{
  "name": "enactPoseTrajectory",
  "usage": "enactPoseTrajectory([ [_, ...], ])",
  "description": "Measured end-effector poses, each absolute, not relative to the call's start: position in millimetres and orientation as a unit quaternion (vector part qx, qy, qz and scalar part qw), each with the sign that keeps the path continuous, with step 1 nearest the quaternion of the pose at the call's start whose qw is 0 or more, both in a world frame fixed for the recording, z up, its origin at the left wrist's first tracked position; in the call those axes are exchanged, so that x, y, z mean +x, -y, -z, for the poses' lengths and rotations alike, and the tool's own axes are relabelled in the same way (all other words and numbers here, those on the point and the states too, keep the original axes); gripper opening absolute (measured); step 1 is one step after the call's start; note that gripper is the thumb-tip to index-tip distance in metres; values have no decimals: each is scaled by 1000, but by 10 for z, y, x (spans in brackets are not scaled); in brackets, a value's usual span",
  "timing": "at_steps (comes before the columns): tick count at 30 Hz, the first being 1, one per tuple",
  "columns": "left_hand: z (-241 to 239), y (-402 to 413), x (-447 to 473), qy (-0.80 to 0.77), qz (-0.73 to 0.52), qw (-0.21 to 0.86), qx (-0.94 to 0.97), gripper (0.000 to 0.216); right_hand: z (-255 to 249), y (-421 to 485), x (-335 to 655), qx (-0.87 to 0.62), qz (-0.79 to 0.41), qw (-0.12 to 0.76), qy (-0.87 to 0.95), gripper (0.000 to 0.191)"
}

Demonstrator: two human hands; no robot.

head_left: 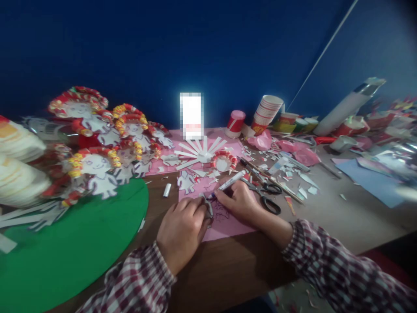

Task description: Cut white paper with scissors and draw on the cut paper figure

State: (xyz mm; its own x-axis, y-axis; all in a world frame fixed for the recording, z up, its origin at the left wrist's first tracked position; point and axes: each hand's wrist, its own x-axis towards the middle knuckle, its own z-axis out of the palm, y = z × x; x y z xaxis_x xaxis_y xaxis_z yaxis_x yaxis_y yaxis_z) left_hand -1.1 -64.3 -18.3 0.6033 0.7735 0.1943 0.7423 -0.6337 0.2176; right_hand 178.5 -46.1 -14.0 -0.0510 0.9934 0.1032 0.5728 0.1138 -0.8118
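My left hand (182,224) is closed, its curled fingers pinning a small white paper piece (208,208) on a pink sheet (220,232). In my right hand (241,202) is a white marker (233,179), pinched like a pen. Its dark tip points down at the paper piece; whether it touches cannot be told. Dark drawn lines (222,212) show on the pink sheet beside my fingers. A loose white marker cap (167,190) lies left of the sheet. Just beyond my hands are a white paper figure (186,182) and a red-and-white ring (224,161).
Black-handled scissors (271,204) lie right of my right hand, among paper scraps (302,178). Finished paper dolls (97,169) crowd a green round board (107,230) at left. Stacked paper cups (267,114) and a red cup (236,124) stand near the blue wall (130,48).
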Motion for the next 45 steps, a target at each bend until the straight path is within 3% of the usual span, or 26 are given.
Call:
enactPoseTrajectory([
  [14,194,649,-14,-419,-150,52,894,21,90,466,1774,-589,-306,338,667,12],
  [22,197,652,-22,-421,-143,55,894,20,150,465,1758,-570,-367,381,628,14],
  [39,201,644,-18,-422,-138,58,894,22,117,466,1782,-591,-312,337,663,11],
  [45,180,652,-18,-424,-134,62,893,22,193,421,1807,-536,-395,433,608,11],
])
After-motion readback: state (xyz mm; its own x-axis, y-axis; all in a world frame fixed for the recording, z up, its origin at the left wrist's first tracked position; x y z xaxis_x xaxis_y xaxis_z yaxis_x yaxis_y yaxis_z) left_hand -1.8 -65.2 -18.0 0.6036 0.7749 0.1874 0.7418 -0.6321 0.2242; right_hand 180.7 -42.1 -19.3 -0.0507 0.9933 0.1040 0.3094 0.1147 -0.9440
